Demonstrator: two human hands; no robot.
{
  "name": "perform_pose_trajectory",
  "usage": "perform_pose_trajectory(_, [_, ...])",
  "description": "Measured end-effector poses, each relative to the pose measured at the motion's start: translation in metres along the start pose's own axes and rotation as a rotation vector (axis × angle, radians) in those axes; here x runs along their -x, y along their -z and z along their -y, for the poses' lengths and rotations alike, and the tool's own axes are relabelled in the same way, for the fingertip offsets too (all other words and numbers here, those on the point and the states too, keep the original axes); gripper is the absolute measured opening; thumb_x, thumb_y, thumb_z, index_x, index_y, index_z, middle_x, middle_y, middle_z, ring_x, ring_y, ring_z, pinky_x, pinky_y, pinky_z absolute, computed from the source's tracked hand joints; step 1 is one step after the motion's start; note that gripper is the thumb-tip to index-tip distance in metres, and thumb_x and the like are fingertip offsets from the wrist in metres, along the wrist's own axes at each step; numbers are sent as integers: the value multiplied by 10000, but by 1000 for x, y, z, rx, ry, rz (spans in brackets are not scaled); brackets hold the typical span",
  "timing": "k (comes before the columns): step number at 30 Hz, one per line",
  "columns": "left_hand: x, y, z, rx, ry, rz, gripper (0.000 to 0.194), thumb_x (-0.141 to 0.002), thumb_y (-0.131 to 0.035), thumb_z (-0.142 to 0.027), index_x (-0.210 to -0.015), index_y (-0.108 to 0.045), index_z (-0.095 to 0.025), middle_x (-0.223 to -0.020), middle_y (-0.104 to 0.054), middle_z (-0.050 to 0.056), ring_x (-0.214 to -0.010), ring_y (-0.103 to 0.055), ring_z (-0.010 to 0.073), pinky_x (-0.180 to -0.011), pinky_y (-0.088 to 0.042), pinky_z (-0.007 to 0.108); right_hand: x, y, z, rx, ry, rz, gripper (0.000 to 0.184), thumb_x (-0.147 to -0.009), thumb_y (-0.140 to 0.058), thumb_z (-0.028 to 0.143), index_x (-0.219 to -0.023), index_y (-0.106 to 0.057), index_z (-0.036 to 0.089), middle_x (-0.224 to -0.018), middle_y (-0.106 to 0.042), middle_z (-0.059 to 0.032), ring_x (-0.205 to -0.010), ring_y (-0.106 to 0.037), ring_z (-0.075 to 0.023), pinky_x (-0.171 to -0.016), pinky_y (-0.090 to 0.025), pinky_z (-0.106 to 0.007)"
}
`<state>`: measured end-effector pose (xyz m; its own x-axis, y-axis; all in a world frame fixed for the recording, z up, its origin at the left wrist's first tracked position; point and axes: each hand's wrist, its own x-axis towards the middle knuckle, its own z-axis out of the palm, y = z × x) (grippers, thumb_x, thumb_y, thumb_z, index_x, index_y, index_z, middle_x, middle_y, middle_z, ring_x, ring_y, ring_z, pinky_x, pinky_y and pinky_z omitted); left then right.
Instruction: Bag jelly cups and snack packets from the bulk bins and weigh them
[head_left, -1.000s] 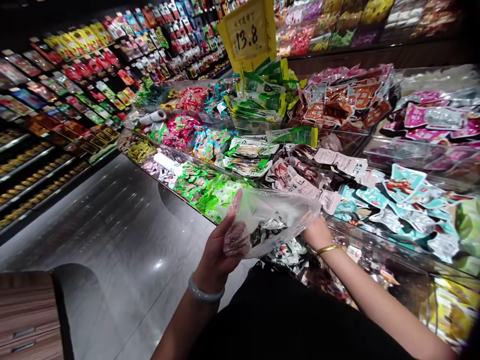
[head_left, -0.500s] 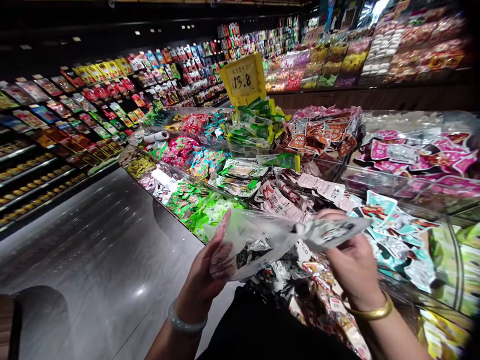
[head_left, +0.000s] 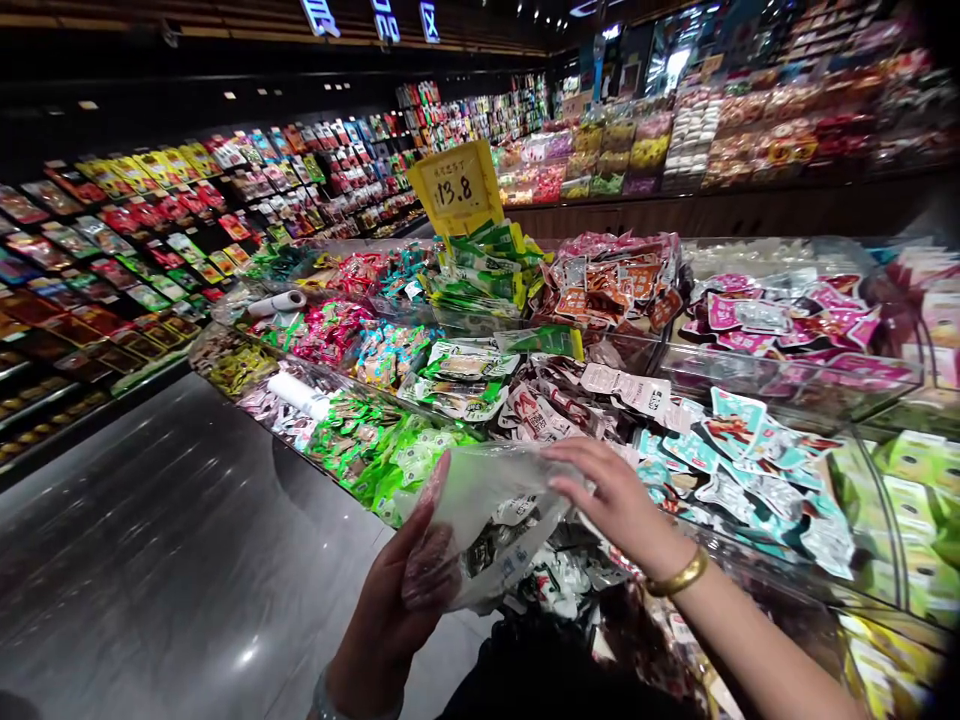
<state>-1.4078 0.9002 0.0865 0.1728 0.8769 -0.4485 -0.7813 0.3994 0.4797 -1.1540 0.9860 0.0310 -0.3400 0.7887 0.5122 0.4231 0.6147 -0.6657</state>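
A clear plastic bag [head_left: 480,490] is gripped at its left side by my left hand [head_left: 405,580], thumb up along the outside. Silver-and-black snack packets [head_left: 487,545] show through its film; which of them lie inside and which behind is hard to tell. At the bag's right rim is my right hand [head_left: 607,500], fingers stretched toward the opening and apart, with no packet visible in them. Silver packets [head_left: 559,585] lie in the bin just below the bag. Bright green packets [head_left: 420,460] are beyond it on the left, turquoise ones [head_left: 750,470] to the right.
Clear dividers [head_left: 787,380] split the display into bins of wrapped snacks. A yellow price sign [head_left: 457,190] stands at its back. White bag rolls [head_left: 300,395] lie at the left. Grey floor [head_left: 187,560] runs alongside, with stocked wall shelves [head_left: 150,220] beyond.
The silver packet that my right hand held above the bag is no longer in its fingers. That hand has moved left to the bag's rim and its fingers have straightened. The view has shifted.
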Motion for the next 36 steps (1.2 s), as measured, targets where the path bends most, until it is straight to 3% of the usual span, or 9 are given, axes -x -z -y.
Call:
perform_pose_trajectory(5, [-4, 6, -7, 21, 48, 41, 458, -999, -500, -256, -1434, -479, -397, -448, -377, -98, -310, -372, 31, -329, -237, 108, -21, 33, -77, 492, -255, -106, 308, -926, -606, 359, -1164, -686, 181, -1169, -702, -124, -1123, -611, -309, -996, -466, -501])
perform_pose_trajectory(10, [-3, 9, -6, 15, 65, 44, 443, -985, -532, -275, -1409, -502, -397, -442, -345, -102, -311, -338, 30, -339, -218, 114, -46, 37, -138, 793, -466, 25, 512, -871, -652, 416, -1305, -606, 149, -1359, -594, -202, -1225, -556, -371, -1034, -394, -529])
perform_pose_trajectory(13, [-3, 8, -3, 22, 67, 56, 465, -968, -561, -258, -1409, -503, -394, -444, -325, -106, -310, -305, 28, -340, -220, 116, -54, 30, -151, 831, -519, 73, 530, -884, -610, 455, -1333, -577, 175, -1378, -585, -204, -1234, -560, -372, -1051, -339, -590])
perform_pose_trajectory(17, [-3, 7, -1, 35, 79, 61, 503, -959, -569, -218, -1424, -491, -394, -449, -314, -108, -314, -284, 22, -349, -213, 114, -54, 22, -154, 862, -557, 76, 474, -905, -548, 409, -1319, -579, 181, -1217, -692, -173, -1118, -633, -352, -1052, -298, -632])
perform_pose_trajectory(22, [-7, 6, -2, 48, 85, 54, 488, -968, -561, -235, -1423, -491, -396, -456, -318, -107, -319, -276, 15, -350, -181, 116, -48, 26, -155, 842, -463, -13, 393, -949, -407, 289, -1245, -649, 197, -1154, -731, -127, -1079, -647, -322, -1083, -274, -618])
perform_pose_trajectory(27, [-12, 5, -3, 83, 94, 46, 411, -943, -609, -269, -1345, -576, -347, -441, -300, -108, -305, -298, 20, -327, -168, 111, -47, 49, -152, 526, -329, -224, 410, -914, -447, 253, -1260, -664, 213, -1197, -718, -113, -1115, -628, -294, -1033, -402, -509])
perform_pose_trajectory(32, [-17, 6, -6, 119, 73, 40, 326, -936, -620, -256, -1253, -625, -330, -435, -353, -104, -304, -356, 29, -328, -219, 107, -59, 60, -116, -368, -367, -640, 344, -887, -604, 402, -1177, -669, 228, -1169, -726, -65, -1059, -672, -229, -952, -523, -427])
perform_pose_trajectory(35, [-23, 11, -8, 133, 86, 69, 79, -935, -616, -243, -925, -686, -208, -438, -389, -89, -305, -366, 21, -321, -233, 100, -62, 58, -82, -708, -380, -600, 240, -847, -697, 396, -1040, -684, 254, -1072, -744, -25, -980, -699, -186, -898, -565, -363])
perform_pose_trajectory(36, [-24, 13, -8, 137, 88, 72, 139, -937, -610, -238, -821, -658, -180, -440, -398, -85, -306, -369, 17, -321, -239, 99, -61, 56, -71, -772, -389, -569, 197, -842, -711, 382, -997, -686, 263, -1040, -746, -13, -956, -703, -174, -880, -575, -343])
